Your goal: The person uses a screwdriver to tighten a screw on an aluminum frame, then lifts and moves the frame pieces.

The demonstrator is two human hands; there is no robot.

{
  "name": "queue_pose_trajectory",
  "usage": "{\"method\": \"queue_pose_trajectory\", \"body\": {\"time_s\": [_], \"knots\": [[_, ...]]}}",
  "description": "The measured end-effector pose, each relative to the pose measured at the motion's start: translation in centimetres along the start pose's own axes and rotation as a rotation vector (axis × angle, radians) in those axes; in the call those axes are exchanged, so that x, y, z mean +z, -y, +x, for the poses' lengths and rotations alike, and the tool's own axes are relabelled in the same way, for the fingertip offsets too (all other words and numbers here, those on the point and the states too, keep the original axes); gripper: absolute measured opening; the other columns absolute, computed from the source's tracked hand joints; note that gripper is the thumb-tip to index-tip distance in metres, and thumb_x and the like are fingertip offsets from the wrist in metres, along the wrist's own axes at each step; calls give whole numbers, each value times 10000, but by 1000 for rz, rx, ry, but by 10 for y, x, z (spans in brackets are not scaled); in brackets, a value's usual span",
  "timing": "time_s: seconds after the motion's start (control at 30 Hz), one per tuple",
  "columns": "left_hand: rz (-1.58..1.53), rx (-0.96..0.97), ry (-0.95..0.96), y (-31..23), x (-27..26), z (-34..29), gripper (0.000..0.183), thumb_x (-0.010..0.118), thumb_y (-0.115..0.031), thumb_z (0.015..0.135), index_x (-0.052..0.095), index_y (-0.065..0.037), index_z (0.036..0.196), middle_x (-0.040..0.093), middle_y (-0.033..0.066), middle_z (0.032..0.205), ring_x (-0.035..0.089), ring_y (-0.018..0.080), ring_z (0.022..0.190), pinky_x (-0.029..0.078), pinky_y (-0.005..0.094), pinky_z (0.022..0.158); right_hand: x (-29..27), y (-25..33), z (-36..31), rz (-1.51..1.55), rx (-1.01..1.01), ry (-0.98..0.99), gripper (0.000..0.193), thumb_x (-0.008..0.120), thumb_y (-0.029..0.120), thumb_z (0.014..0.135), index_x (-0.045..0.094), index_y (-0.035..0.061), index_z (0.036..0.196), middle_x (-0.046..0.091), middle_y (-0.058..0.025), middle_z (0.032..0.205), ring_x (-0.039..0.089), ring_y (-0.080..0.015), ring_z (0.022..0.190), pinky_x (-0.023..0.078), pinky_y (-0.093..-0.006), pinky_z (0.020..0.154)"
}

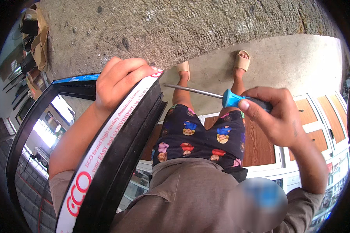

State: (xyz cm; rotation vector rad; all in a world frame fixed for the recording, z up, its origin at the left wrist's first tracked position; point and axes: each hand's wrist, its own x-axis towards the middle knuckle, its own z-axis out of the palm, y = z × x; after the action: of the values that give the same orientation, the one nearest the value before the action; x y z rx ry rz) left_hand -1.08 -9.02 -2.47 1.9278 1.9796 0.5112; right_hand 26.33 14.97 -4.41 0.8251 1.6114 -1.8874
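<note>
A black metal frame, apparently a window or door frame, runs up from the lower left, with white red-printed tape along its near member. My left hand is closed over the upper end of that member, fingers curled across the taped edge. In my right hand is a screwdriver with a blue and dark handle, fingers and thumb wrapped round it. Its metal shaft points left, and the tip is close to the frame's end; I cannot tell if they touch. Blue tape covers another member of the frame.
A worn, stained carpeted surface spans the top. Below it lies concrete floor, where my sandalled feet stand. White-framed panels with brown wood-look inserts are at right. Cardboard and clutter sit at far left, above dark paving.
</note>
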Motion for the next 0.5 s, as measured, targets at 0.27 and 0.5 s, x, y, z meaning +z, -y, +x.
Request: {"method": "queue_pose_trajectory", "body": {"time_s": [0.27, 0.5], "knots": [[38, -33, -4, 2, 2, -2, 317, 829, -184, 786, 791, -36, 1064, 747, 106, 996, 658, 242, 782, 495, 331, 693, 35, -37, -17, 180, -68, -120, 269, 789, 213, 1001, 802, -49, 1058, 774, -119, 767, 722, -127, 707, 542, -299, 641], [47, -15, 23, -3, -3, 4, 333, 829, -206, 801, 791, -30, 1081, 754, 108, 993, 654, 233, 784, 500, 338, 703, 44, -51, -10, 211, -178, -90, 272, 790, 236, 997, 809, -32, 1044, 741, -128, 715, 695, -150, 626, 509, -309, 589]]}}
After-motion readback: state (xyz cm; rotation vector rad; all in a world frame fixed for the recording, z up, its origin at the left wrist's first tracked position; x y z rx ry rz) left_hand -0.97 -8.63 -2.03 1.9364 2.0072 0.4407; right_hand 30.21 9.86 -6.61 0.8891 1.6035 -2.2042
